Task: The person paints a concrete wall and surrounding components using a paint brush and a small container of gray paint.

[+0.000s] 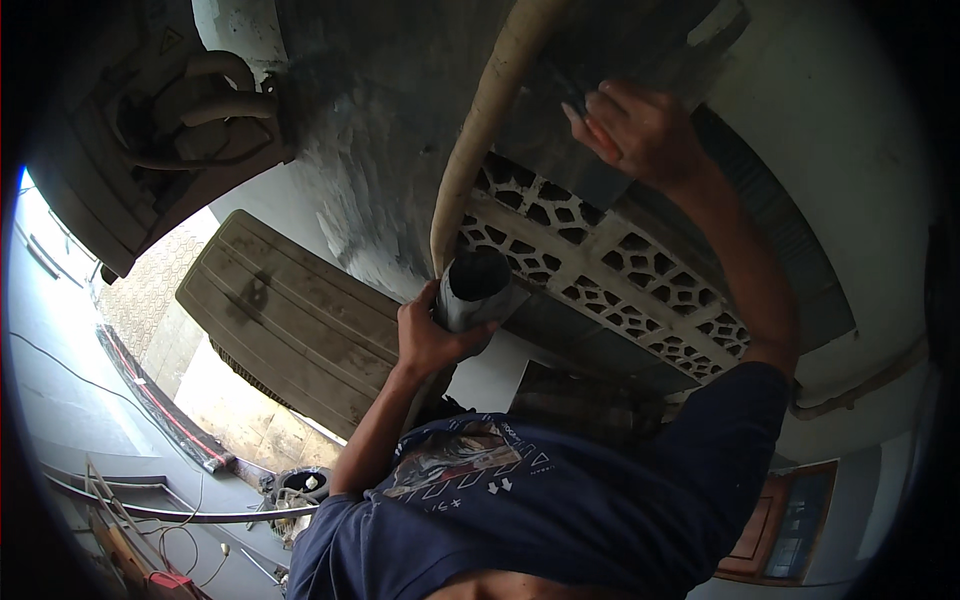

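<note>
My left hand is wrapped around a grey paint container, held in front of my chest. Its round mouth faces up, dark inside. My right hand is raised high and closed around the orange handle of a paintbrush. The brush's far end is dim and reaches toward the dark grey streaked wall; I cannot tell whether it touches. A tan wrapped pipe runs down the wall between my hands, its lower end behind the container.
A dusty air-conditioner outdoor unit stands left of my left hand; another unit with hoses hangs farther up left. Patterned vent blocks lie under my right forearm. Rods and wires lie at lower left, near a black tire-like ring.
</note>
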Demonstrator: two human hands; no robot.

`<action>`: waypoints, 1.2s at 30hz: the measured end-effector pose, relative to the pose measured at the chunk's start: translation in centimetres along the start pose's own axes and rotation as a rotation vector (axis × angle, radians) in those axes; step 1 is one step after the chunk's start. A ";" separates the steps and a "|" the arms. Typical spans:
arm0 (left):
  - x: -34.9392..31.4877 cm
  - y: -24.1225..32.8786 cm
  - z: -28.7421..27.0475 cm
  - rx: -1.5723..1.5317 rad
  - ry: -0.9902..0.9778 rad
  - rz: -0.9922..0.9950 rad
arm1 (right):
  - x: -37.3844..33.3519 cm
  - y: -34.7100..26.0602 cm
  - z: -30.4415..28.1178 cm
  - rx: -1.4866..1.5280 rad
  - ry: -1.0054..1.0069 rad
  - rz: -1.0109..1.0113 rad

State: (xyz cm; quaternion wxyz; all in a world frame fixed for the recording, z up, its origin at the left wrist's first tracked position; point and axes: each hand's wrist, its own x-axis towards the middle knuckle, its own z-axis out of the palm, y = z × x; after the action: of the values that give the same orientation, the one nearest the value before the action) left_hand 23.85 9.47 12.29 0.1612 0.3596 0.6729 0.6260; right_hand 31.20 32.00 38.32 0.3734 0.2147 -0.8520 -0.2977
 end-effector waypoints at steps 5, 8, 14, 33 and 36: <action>-0.5 -0.1 0.2 0.027 -0.004 0.037 | -0.9 -0.6 0.5 0.234 -0.100 0.247; -0.7 -0.1 0.7 -0.030 -0.018 -0.031 | 0.0 0.4 0.0 0.242 0.009 0.289; -1.2 0.0 0.8 -0.029 -0.062 -0.024 | 3.6 6.8 -4.6 -0.074 0.423 0.362; -1.7 -1.1 1.1 -0.014 -0.074 -0.003 | 5.9 7.4 -3.4 0.056 0.518 0.495; -1.6 -1.2 0.3 -0.057 -0.061 0.001 | 5.4 5.8 -4.7 0.002 0.364 0.434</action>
State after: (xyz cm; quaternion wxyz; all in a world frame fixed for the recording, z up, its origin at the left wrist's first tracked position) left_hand 24.81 8.67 10.75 0.1917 0.3740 0.6495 0.6337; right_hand 30.59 31.44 47.48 0.5750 0.0774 -0.7972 -0.1666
